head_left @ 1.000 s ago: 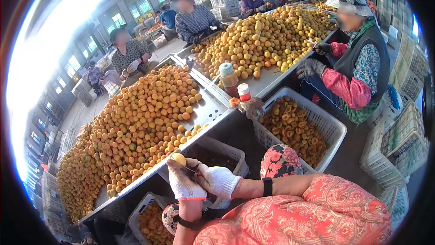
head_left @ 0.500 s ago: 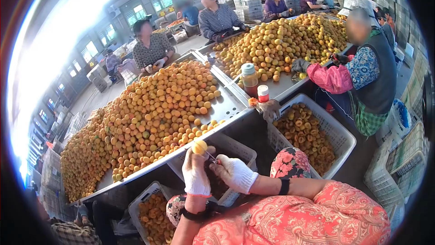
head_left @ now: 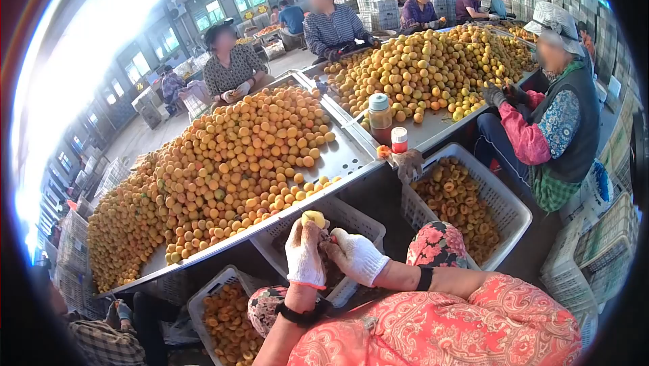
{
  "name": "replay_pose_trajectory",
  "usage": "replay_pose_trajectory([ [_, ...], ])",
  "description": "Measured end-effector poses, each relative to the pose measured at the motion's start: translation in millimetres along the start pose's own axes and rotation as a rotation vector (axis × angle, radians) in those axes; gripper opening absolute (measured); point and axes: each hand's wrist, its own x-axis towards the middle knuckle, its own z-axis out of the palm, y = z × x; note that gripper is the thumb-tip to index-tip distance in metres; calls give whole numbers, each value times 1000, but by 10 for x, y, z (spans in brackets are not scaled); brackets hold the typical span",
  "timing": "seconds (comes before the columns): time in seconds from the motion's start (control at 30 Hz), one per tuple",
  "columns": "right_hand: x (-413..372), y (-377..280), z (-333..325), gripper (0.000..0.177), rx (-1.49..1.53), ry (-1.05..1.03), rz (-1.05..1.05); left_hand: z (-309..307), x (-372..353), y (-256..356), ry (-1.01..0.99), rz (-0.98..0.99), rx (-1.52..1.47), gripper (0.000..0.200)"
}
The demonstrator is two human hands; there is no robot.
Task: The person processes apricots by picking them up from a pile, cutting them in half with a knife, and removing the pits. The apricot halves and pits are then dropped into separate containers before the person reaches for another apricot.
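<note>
One apricot (head_left: 313,218) in play, held up at the top of the left hand (head_left: 305,256), just above the near edge of the steel table (head_left: 341,156) as I see it. Fruit is roundish, so I read no clear long axis from here.

Left fingers are curled up around its lower half and pinch it at the tips; the top of the fruit is exposed.

Right hand (head_left: 356,258) sits just beside it, lower and to the right, knuckles touching or nearly touching the left glove. Its fingers are bunched together, tips aimed up-left at the fruit. There's something dark between the two gloves, and I can't tell if it's a small tool. So the apricot lies up and left of the right fingertips; the left hand is the one on it.

Below both hands is a white crate (head_left: 365,222). Beyond the table edge is the big heap of apricots (head_left: 230,163). To the right is a crate of cut fruit (head_left: 506,197), with a co-worker (head_left: 564,129) seated by it.
</note>
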Motion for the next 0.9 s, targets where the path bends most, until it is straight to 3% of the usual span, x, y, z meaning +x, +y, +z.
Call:
replay_pose_trajectory([
  [0.1, 2, -57, 21, 32, -57, -2, 31, -47, 34, -92, 27, -41, -101, 34],
  [0.2, 31, -5, 6, 33, -65, 4, -3, -79, 56, -109, 68, -253, -366, 35],
  [0.3, 34, -47, -64, 27, 54, 49, -91, 14, 34, 9, 103, -203, -514, 38],
  [0.37, 5, -248, -292, 31, 104, 41, -42, -204, 155, -117, 48, -76, -366, 33],
  [0.4, 24, -328, -362, 31, 238, 154, -48, -159, 101, -82, 53, -39, -230, 31],
  [0.43, 87, -316, -419, 31, 138, 214, -57, -100, 39, -57, 57, -1, -93, 30],
  [0.47, 141, -300, -448, 32, 140, 255, -99, -109, -12, -129, -83, 205, 185, 26],
  [0.5, 187, -270, -448, 33, 142, 298, -141, 38, -100, -19, -80, 17, 104, 28],
  [0.57, 212, -186, -367, 40, 223, 322, -162, 140, -197, -69, -143, 209, 231, 39],
  [0.6, 210, -203, -385, 41, 257, 261, -122, 121, -216, -16, -180, 119, 204, 48],
  [0.77, 166, -382, -490, 39, 228, 175, 14, 212, -300, 53, -143, 194, 306, 45],
  [0.83, 216, -323, -387, 30, 440, 150, 41, 200, -245, -35, -111, 295, 305, 42],
  [0.9, 226, -266, -293, 32, 599, 178, 55, 134, -231, -60, -141, 268, 415, 41],
])
